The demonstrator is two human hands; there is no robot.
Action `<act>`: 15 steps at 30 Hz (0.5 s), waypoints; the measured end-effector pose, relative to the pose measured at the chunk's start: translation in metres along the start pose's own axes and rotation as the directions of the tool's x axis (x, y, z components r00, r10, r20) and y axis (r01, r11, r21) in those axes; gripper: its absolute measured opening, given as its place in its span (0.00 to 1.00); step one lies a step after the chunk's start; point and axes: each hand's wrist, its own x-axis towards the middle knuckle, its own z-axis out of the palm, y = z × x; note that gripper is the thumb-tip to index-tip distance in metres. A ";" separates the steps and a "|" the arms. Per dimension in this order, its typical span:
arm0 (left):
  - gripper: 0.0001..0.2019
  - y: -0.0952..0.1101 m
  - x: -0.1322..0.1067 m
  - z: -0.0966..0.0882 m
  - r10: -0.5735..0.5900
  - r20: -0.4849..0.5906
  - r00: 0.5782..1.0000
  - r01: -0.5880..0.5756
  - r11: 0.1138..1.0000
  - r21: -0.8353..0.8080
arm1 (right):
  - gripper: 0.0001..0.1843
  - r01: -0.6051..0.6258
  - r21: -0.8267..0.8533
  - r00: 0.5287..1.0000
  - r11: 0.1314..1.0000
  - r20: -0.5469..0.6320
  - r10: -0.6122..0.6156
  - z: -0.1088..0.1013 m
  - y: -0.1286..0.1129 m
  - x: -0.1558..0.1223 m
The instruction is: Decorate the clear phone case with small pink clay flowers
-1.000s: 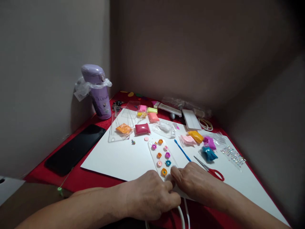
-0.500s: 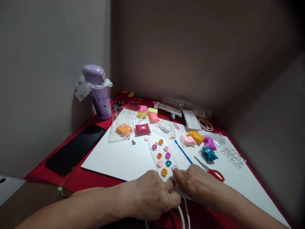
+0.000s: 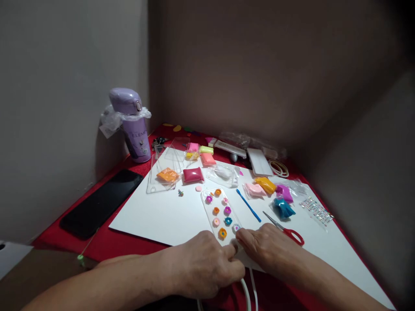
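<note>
A clear phone case (image 3: 221, 210) lies on the white board, with several small clay flowers in orange, purple, pink and teal on it. My left hand (image 3: 210, 263) is closed at the case's near end, and its fingertips are turned down out of sight. From the right, my right hand (image 3: 264, 244) reaches in with fingers bent together at the case's lower right corner. Its tips are close beside a pale flower (image 3: 236, 228); what they pinch is hidden. To the right lie a blue modelling tool (image 3: 249, 206) and red-handled scissors (image 3: 287, 231).
The white board (image 3: 145, 220) rests on a red cloth. Clay packets such as the crimson one (image 3: 193, 175) and the teal one (image 3: 284, 208) surround the case. A black phone (image 3: 100, 203), a purple bottle (image 3: 136, 134) and a gem sheet (image 3: 316, 209) sit farther out.
The whole view has shifted slightly left. My right hand's fingertips have drawn back a little from the pale flower, which shows more now. My left hand looks nearly the same.
</note>
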 end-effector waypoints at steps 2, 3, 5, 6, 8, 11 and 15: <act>0.07 0.000 0.000 0.000 0.001 0.003 1.000 -0.001 1.000 -0.002 | 0.13 0.001 0.014 1.000 1.000 0.006 -0.001 -0.004 -0.001 0.005; 0.06 0.000 0.000 0.000 0.001 0.005 1.000 -0.001 1.000 -0.002 | 0.13 0.002 0.022 1.000 1.000 0.009 -0.002 -0.006 -0.001 0.007; 0.06 0.000 0.000 0.000 0.001 0.014 1.000 -0.001 1.000 -0.003 | 0.12 0.006 0.043 1.000 0.999 0.023 -0.007 -0.010 -0.001 0.010; 0.06 0.000 0.000 0.000 0.001 0.017 1.000 -0.001 1.000 -0.003 | 0.12 0.008 0.054 0.999 0.999 0.031 -0.010 -0.012 -0.001 0.011; 0.06 0.000 -0.001 0.000 0.004 0.016 1.000 -0.004 1.000 0.003 | 0.11 0.014 0.073 0.999 0.997 0.046 -0.018 -0.014 0.000 0.013; 0.06 0.000 -0.001 0.002 -0.004 0.011 1.000 0.004 1.000 0.010 | 0.09 0.028 0.086 0.998 0.996 0.055 -0.033 -0.016 -0.001 0.017; 0.05 -0.001 -0.001 0.002 -0.009 0.016 1.000 0.009 1.000 0.004 | 0.05 0.035 0.083 0.998 0.996 0.055 -0.040 -0.016 -0.003 0.023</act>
